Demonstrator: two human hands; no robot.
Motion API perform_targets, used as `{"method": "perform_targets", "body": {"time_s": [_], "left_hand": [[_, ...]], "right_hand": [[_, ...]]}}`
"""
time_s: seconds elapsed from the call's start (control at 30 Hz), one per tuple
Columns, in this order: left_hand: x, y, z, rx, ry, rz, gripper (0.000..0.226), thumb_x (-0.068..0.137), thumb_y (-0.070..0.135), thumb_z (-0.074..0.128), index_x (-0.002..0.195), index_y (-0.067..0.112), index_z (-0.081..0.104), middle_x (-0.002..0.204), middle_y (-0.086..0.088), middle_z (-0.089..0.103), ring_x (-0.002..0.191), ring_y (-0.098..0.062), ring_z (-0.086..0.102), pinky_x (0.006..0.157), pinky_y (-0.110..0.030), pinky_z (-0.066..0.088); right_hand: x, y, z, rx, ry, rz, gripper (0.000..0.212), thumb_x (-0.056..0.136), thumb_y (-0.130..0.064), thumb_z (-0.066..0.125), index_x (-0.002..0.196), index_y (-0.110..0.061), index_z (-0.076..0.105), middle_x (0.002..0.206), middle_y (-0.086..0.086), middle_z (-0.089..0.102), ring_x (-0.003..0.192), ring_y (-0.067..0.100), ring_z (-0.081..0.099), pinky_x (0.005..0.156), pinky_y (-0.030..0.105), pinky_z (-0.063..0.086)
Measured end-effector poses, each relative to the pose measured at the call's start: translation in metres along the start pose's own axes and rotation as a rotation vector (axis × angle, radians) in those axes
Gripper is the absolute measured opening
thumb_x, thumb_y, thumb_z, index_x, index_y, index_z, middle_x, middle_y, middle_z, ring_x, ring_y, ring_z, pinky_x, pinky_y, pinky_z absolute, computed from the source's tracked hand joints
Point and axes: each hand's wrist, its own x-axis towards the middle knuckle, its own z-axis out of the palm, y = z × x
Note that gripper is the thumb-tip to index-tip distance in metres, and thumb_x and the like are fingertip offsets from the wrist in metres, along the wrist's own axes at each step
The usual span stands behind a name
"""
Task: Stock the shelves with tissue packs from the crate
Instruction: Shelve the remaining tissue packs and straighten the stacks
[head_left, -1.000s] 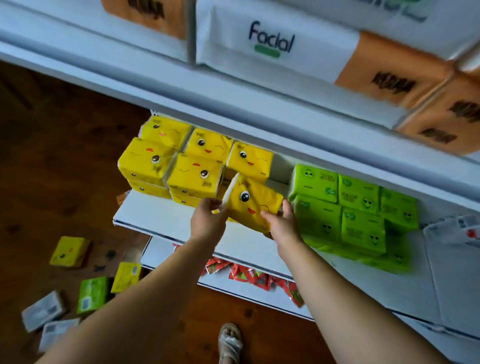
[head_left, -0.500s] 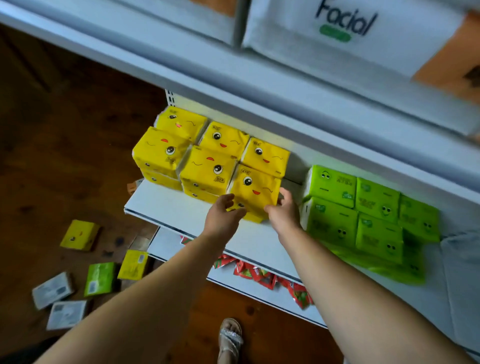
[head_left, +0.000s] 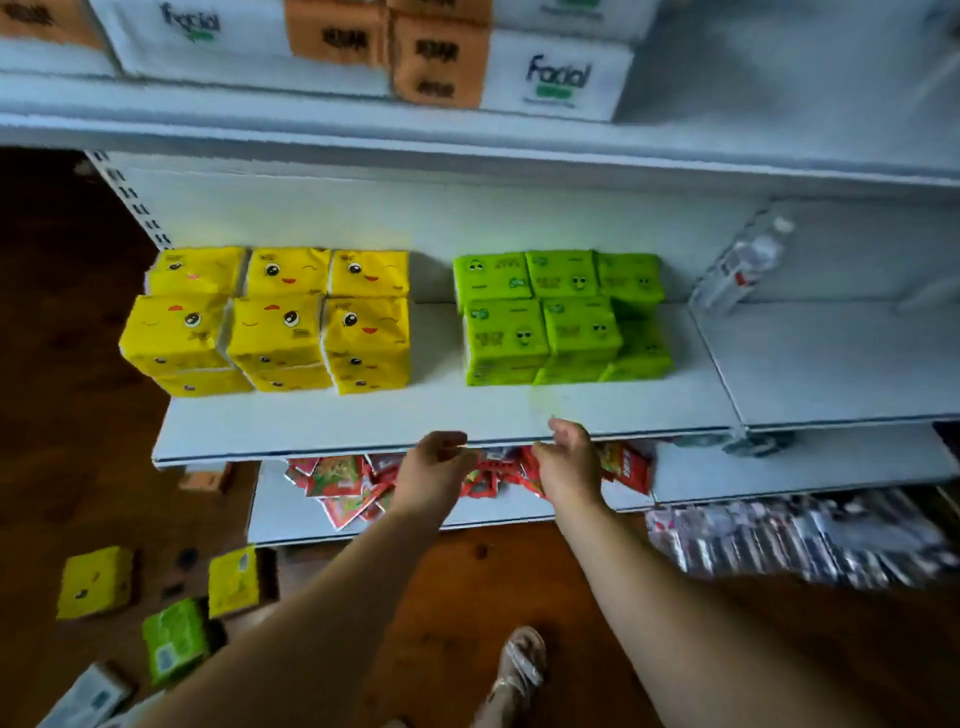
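Left hand (head_left: 434, 473) and right hand (head_left: 569, 462), now loose and empty mid-frame at the shelf (head_left: 311, 426) edge, have released the stacked yellow pack (head_left: 366, 332).

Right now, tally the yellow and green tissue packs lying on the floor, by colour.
Yellow packs: 2
Green packs: 1
Total: 3
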Motion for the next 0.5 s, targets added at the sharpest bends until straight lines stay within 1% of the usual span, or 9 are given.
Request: {"method": "perform_targets", "body": {"time_s": [0.07,0.1,0.13,0.17,0.23,0.27,0.33,0.43,0.5], "left_hand": [[-0.016,-0.008,0.032,0.043,-0.077,0.004,0.014,0.080,0.006,0.065,0.092,0.011,0.060,0.073,-0.005,0.059,0.065,-0.016,0.051,0.055,-0.022,0.038],[-0.023,-0.010,0.048,0.065,-0.118,-0.001,0.013,0.077,0.009,0.066,0.089,0.013,0.060,0.072,-0.005,0.058,0.067,-0.018,0.051,0.055,-0.022,0.035],[-0.030,-0.015,0.066,0.091,-0.156,-0.012,0.015,0.076,0.012,0.066,0.090,0.013,0.059,0.073,-0.007,0.058,0.071,-0.019,0.051,0.056,-0.023,0.034],[-0.037,-0.020,0.083,0.113,-0.189,-0.013,0.021,0.073,0.015,0.066,0.093,0.013,0.060,0.077,-0.008,0.059,0.075,-0.020,0.052,0.058,-0.024,0.034],[-0.050,-0.033,0.119,0.160,-0.237,-0.021,0.032,0.071,0.019,0.069,0.101,0.011,0.062,0.080,-0.008,0.060,0.074,-0.021,0.056,0.060,-0.024,0.038],[-0.057,-0.040,0.139,0.182,-0.266,-0.021,0.027,0.075,0.014,0.069,0.101,0.010,0.062,0.079,-0.007,0.060,0.069,-0.021,0.055,0.056,-0.020,0.040],[-0.071,-0.057,0.176,0.227,-0.327,-0.038,0.018,0.083,0.004,0.063,0.098,0.013,0.059,0.083,-0.008,0.059,0.064,-0.018,0.050,0.049,-0.017,0.038],[-0.099,-0.089,0.234,0.324,-0.395,-0.051,0.017,0.083,0.005,0.063,0.099,0.010,0.061,0.090,-0.010,0.062,0.078,-0.022,0.055,0.057,-0.024,0.038],[-0.121,-0.109,0.272,0.375,-0.439,-0.059,0.019,0.084,0.009,0.063,0.103,0.010,0.062,0.088,-0.008,0.064,0.079,-0.020,0.058,0.058,-0.024,0.040]], "right_hand": [[-0.008,0.028,-0.036,0.054,0.089,0.032,0.036,0.084,-0.002,0.057,0.120,-0.007,0.058,0.123,0.011,0.060,0.114,0.026,0.056,0.088,0.026,0.041],[-0.012,0.042,-0.056,0.081,0.125,0.051,0.036,0.084,0.000,0.056,0.120,-0.006,0.058,0.121,0.009,0.060,0.112,0.024,0.056,0.083,0.023,0.040],[-0.016,0.056,-0.075,0.105,0.150,0.084,0.036,0.085,0.001,0.055,0.120,-0.005,0.057,0.118,0.007,0.058,0.109,0.022,0.055,0.079,0.019,0.038],[-0.019,0.072,-0.094,0.118,0.177,0.115,0.037,0.086,0.001,0.055,0.122,-0.005,0.056,0.117,0.006,0.057,0.108,0.021,0.055,0.079,0.018,0.038],[-0.025,0.106,-0.131,0.137,0.240,0.168,0.037,0.087,-0.001,0.055,0.123,-0.007,0.056,0.124,0.008,0.058,0.111,0.026,0.057,0.090,0.027,0.044],[-0.030,0.124,-0.150,0.149,0.269,0.199,0.036,0.087,-0.002,0.056,0.123,-0.007,0.056,0.128,0.009,0.057,0.113,0.027,0.057,0.092,0.030,0.045],[-0.042,0.159,-0.186,0.170,0.307,0.270,0.037,0.090,-0.005,0.055,0.126,-0.008,0.053,0.129,0.007,0.055,0.116,0.025,0.055,0.085,0.025,0.042],[-0.064,0.213,-0.237,0.250,0.380,0.366,0.037,0.092,-0.004,0.052,0.128,-0.009,0.050,0.132,0.009,0.053,0.118,0.025,0.053,0.082,0.023,0.038],[-0.077,0.252,-0.268,0.271,0.418,0.431,0.037,0.092,-0.007,0.053,0.129,-0.011,0.050,0.136,0.010,0.051,0.119,0.026,0.052,0.082,0.025,0.039]]}}
